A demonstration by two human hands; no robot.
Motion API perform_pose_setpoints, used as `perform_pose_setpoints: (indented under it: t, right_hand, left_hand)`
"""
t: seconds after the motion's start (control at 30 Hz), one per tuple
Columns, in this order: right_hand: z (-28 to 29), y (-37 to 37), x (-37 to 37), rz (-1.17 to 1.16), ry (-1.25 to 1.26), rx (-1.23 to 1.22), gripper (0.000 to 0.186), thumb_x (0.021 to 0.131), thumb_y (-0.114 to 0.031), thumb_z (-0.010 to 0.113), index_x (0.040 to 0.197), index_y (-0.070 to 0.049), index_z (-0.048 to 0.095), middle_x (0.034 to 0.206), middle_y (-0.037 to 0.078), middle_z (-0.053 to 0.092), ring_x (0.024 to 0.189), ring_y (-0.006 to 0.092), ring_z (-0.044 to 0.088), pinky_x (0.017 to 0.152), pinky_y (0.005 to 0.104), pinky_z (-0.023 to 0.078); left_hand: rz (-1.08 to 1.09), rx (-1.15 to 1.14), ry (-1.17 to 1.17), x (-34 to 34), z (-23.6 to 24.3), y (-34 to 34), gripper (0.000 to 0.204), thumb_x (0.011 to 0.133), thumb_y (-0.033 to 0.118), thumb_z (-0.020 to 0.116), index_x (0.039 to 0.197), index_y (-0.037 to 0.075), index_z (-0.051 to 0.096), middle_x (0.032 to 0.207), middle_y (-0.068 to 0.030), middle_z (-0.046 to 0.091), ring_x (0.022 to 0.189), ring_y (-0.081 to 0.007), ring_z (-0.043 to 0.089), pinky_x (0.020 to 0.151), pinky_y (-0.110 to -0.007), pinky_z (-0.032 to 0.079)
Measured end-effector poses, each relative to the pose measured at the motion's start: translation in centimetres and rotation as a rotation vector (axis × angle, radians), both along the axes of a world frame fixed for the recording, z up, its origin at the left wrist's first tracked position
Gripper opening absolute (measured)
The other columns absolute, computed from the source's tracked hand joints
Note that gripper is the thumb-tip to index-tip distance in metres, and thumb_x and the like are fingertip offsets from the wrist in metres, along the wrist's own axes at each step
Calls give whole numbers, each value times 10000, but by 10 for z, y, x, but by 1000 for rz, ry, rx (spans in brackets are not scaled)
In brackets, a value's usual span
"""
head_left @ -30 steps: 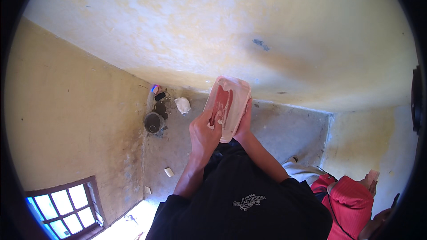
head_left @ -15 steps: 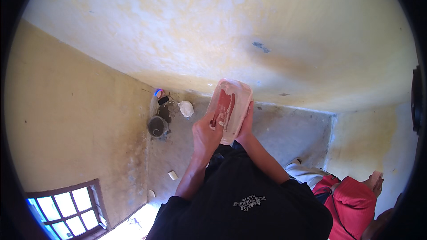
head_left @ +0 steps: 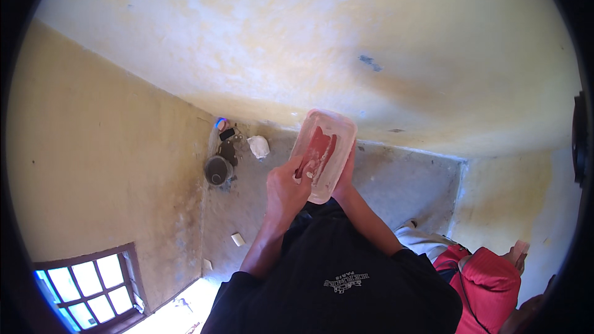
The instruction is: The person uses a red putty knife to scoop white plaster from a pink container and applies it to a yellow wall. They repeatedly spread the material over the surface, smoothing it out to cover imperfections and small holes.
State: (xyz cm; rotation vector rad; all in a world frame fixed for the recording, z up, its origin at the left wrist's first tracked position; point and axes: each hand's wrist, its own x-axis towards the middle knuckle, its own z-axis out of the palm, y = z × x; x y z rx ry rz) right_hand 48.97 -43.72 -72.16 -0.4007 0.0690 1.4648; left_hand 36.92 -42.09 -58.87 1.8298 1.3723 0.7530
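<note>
A shallow, see-through plastic tub [head_left: 342, 148] with pale smears tilts in front of my chest. My right hand [head_left: 347, 175] grips its right side, the fingers partly hidden behind it. In my left hand [head_left: 288, 187], closed around the handle end, is a red putty scraper [head_left: 319, 146]. Its flat blade lies inside the tub, with whitish paste along one edge and near my thumb. Just how far the blade touches the tub's bottom I cannot tell.
Ahead rises a patchy yellow-white wall [head_left: 260, 43]. On the floor at left stand a dark bucket [head_left: 218, 171], a white bag [head_left: 258, 146] and a small pale block [head_left: 238, 239]. A person in red [head_left: 486, 281] stands at right; a barred window [head_left: 90, 291] is lower left.
The tub has shifted slightly to the right and turned a little, and the scraper has slid slightly within it. The person at right has moved their raised hand slightly.
</note>
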Motion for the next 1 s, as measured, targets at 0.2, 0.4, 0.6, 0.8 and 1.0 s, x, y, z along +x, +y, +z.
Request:
perform_pose_setpoints:
  t: [0.2,0.4,0.6,0.8,1.0]
  right_hand:
    - [-5,2,-2,27,36,17,771,949,-740,298,1437,-164,451,1364,77,559,1225,280,556,1031,451,470]
    - [-4,5,-1,19,-24,1,770,950,-736,306,1436,-157,450,1363,91,561,1219,285,562,1021,448,477]
    - [-12,1,5,55,41,-11,772,961,-724,287,1441,-140,443,1367,114,560,1213,287,571,1020,451,485]
    - [-16,-1,8,112,19,15,776,969,-716,260,1447,-131,434,1385,116,550,1233,287,565,1044,457,476]
    - [-6,-7,10,86,30,98,777,975,-708,249,1453,-123,429,1400,114,543,1239,285,566,1050,458,474]
  left_hand:
    - [-46,-6,-61,1,4,1,101,862,86,666,849,-13,653,649,-180,568,589,-366,595,558,-434,431]
    - [-112,43,154,-8,-3,1,117,875,80,678,937,-16,700,688,-173,631,595,-201,605,610,-348,458]
    - [-46,-316,-205,-10,-19,2,186,944,118,655,1047,-28,706,856,-124,729,805,-97,637,738,-287,507]
    - [42,-371,-319,-13,-12,3,180,947,94,652,1050,-46,698,834,-68,714,764,-61,600,690,-251,491]
    - [118,-305,-402,-16,-22,0,194,932,87,669,1084,-30,696,837,-86,724,735,-60,604,654,-252,486]
